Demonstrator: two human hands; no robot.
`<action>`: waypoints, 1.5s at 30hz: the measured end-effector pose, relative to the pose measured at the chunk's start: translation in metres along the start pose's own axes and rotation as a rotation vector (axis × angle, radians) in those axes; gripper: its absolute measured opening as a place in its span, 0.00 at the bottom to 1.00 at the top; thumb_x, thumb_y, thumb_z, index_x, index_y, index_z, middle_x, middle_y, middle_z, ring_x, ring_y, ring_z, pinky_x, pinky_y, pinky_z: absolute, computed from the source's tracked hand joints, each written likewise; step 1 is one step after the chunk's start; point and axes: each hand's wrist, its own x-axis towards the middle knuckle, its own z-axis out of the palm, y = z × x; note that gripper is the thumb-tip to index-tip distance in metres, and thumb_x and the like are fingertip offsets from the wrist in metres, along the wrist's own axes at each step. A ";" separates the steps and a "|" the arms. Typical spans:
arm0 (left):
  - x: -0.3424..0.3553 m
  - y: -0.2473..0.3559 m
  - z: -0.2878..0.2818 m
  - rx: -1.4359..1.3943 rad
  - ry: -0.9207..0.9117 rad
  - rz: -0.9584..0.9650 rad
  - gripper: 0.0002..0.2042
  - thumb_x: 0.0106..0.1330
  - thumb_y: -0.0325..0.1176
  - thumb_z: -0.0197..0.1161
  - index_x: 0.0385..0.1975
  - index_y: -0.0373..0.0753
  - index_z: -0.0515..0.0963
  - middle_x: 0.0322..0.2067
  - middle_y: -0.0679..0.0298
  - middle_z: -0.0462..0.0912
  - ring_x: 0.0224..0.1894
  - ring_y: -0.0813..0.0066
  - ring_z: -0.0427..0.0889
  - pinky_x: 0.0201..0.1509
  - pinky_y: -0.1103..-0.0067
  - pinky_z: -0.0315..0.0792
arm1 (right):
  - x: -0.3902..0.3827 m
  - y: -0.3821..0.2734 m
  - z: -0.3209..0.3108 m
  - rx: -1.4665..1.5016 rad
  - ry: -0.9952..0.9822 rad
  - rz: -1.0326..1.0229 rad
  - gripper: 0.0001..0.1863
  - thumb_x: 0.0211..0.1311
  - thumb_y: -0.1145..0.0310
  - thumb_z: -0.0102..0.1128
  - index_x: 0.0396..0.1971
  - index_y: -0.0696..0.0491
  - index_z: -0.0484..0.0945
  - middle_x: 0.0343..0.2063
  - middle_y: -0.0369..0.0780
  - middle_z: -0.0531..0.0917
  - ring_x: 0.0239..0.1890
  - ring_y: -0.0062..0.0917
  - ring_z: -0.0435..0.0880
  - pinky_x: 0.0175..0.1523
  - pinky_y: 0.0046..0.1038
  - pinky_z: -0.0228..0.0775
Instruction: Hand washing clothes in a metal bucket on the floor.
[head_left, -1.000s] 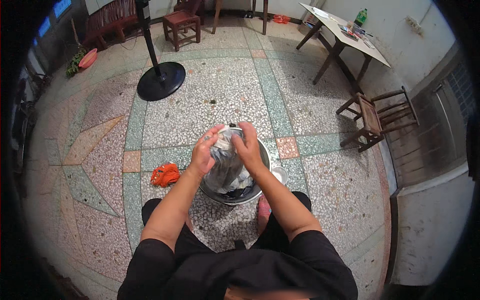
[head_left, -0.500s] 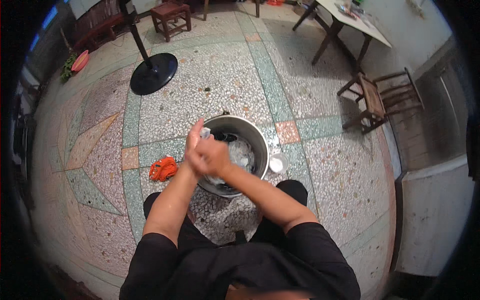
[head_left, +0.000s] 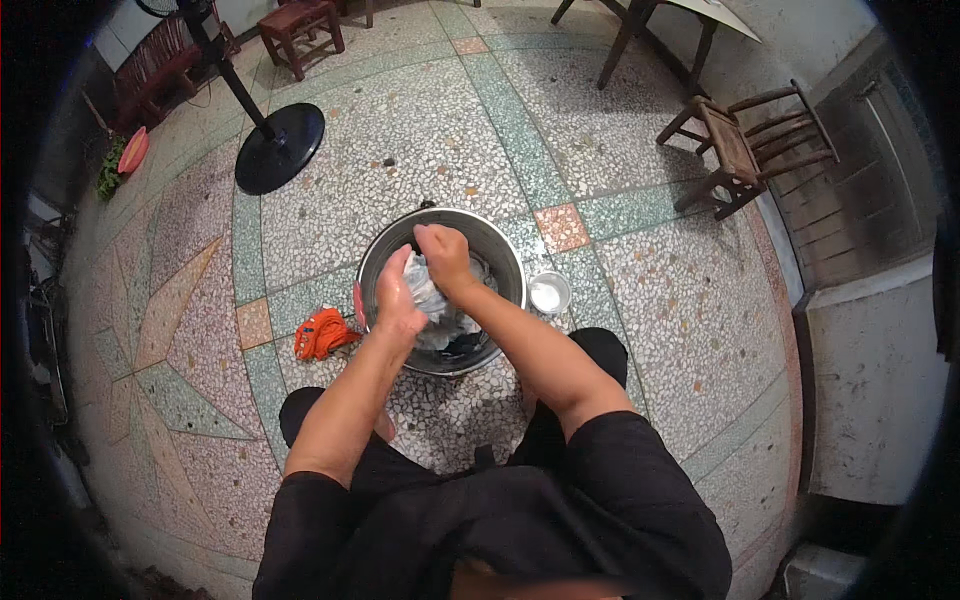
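Observation:
Between my knees stands a round metal tub (head_left: 516, 265) with wet pale cloth and darker cloth inside. Over it, a bunched white-grey cloth (head_left: 427, 285) is gripped between my two hands. My left hand (head_left: 398, 297) is closed on its left side, thumb upward and most of its fingers hidden. My right hand (head_left: 447, 258) is curled in a fist at the cloth's upper right. A bundled orange cloth (head_left: 322, 334) lies on the floor left of the tub. Just right of the tub is a small round container (head_left: 549, 292) with something white in it.
A black fan stand (head_left: 280, 148) rises from the floor at far left, near a dark red stool (head_left: 300, 38). A wooden chair (head_left: 735, 150) and a table (head_left: 690, 30) stand at far right. By the left wall sits a pink basin (head_left: 133, 150).
My hands have moved from above the tub's left rim to over its middle and now sit farther apart. More of the pale cloth shows between them. The whole view has shifted slightly.

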 end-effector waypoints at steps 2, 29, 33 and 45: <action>-0.012 0.024 0.010 -0.051 -0.051 -0.044 0.12 0.60 0.41 0.48 0.29 0.41 0.74 0.29 0.62 0.79 0.31 0.65 0.78 0.39 0.66 0.72 | 0.005 -0.008 -0.003 0.410 -0.054 0.454 0.12 0.52 0.62 0.52 0.21 0.56 0.74 0.18 0.43 0.76 0.20 0.33 0.75 0.25 0.31 0.65; -0.062 0.069 0.007 0.333 -0.171 0.035 0.17 0.59 0.35 0.55 0.46 0.32 0.69 0.40 0.60 0.76 0.40 0.70 0.77 0.45 0.74 0.72 | -0.086 0.218 -0.157 -0.756 -0.095 0.798 0.14 0.42 0.65 0.48 0.25 0.58 0.78 0.31 0.51 0.78 0.36 0.44 0.77 0.42 0.36 0.68; -0.055 0.083 -0.011 0.473 -0.295 -0.066 0.17 0.60 0.34 0.55 0.46 0.32 0.69 0.40 0.60 0.77 0.40 0.71 0.77 0.45 0.76 0.71 | -0.139 0.249 -0.121 -0.663 -0.377 0.875 0.21 0.40 0.64 0.50 0.36 0.61 0.75 0.38 0.54 0.76 0.42 0.43 0.76 0.48 0.34 0.67; 0.007 0.083 -0.069 1.197 0.190 0.341 0.12 0.56 0.31 0.58 0.37 0.31 0.76 0.30 0.64 0.79 0.31 0.80 0.74 0.37 0.82 0.69 | -0.171 0.268 -0.094 -0.871 -0.378 0.934 0.19 0.46 0.64 0.55 0.39 0.59 0.72 0.41 0.51 0.71 0.44 0.44 0.71 0.49 0.38 0.66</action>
